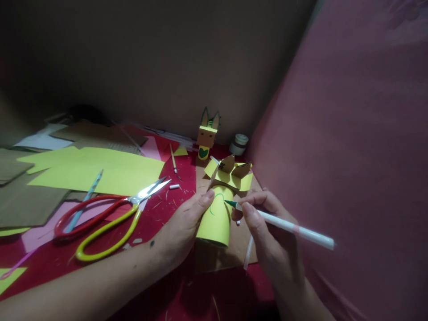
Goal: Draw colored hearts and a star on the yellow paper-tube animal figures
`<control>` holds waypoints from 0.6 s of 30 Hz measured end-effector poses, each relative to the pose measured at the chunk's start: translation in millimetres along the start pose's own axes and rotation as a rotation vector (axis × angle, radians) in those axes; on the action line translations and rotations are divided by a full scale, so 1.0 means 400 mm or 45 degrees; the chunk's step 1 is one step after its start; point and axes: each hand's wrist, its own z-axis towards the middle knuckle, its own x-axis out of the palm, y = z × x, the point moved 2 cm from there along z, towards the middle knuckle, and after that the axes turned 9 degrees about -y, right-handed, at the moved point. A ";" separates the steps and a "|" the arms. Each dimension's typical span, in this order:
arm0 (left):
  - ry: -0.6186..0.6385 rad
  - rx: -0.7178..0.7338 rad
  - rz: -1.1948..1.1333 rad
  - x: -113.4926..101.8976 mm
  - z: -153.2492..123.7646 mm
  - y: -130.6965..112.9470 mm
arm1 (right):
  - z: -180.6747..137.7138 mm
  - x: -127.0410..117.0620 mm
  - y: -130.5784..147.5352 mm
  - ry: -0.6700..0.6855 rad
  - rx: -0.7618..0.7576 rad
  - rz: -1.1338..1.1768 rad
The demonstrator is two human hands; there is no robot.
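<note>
My left hand [185, 220] is gripping the tube [214, 229] by its side; right hand [272, 234] is pinching the pen [301, 231], tip by the green line [211, 210]. Looks like I'm mid-outline; the stroke is probably needing a steady tube, light tip. Tube is leaning over the cardboard [207, 258]; scissors [134, 200] are lying left, a figure [206, 136] is standing behind.

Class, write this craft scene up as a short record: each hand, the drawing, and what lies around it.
Left hand: holds the yellow paper tube
Right hand: holds the white marker, green tip at the tube
Drawing: green curved lines on the tube
Attached above: box head with pointed ears
Behind: eared figure with a green heart
Left: scissors, yellow sheet
</note>
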 end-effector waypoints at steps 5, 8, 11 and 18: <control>-0.047 0.001 0.013 -0.002 -0.003 0.001 | 0.001 0.005 0.003 0.002 -0.003 -0.032; -0.076 -0.012 0.008 -0.004 -0.005 0.004 | 0.002 0.005 0.003 -0.025 -0.019 -0.043; -0.094 -0.028 0.007 -0.005 -0.005 0.007 | 0.001 0.003 -0.002 -0.043 -0.020 -0.067; -0.117 -0.024 0.022 0.002 -0.007 0.002 | -0.009 -0.007 -0.014 -0.103 -0.002 -0.070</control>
